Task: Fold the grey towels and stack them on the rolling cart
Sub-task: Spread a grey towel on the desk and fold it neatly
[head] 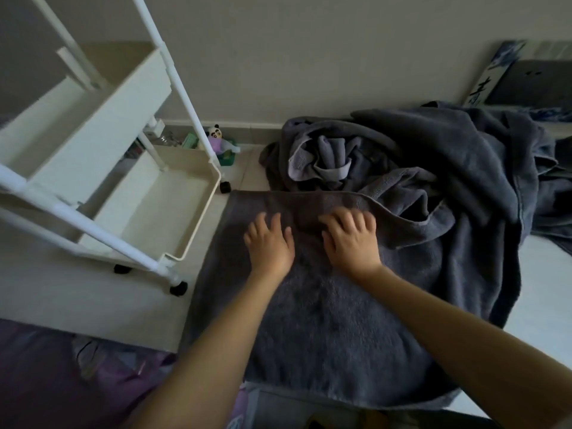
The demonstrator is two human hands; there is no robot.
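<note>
Towel point(325, 320) dark grey, spread flat | left hand point(269, 243), right hand point(351, 239) pressing, fingers straight, gripping nothing

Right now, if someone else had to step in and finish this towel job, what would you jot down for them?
Left hand: flat, fingers spread, pressing on the spread grey towel.
Right hand: also flat on that towel, near its far edge.
The towel lies on the floor in front of the person, smoothed but seemingly not fully folded.
Behind it sits a heap of unfolded grey towels.
The white rolling cart stands to the left; the trays in view hold no towels.
Done: one towel laid out. Left: fold it, fold the heap, stack all on the cart.
</note>
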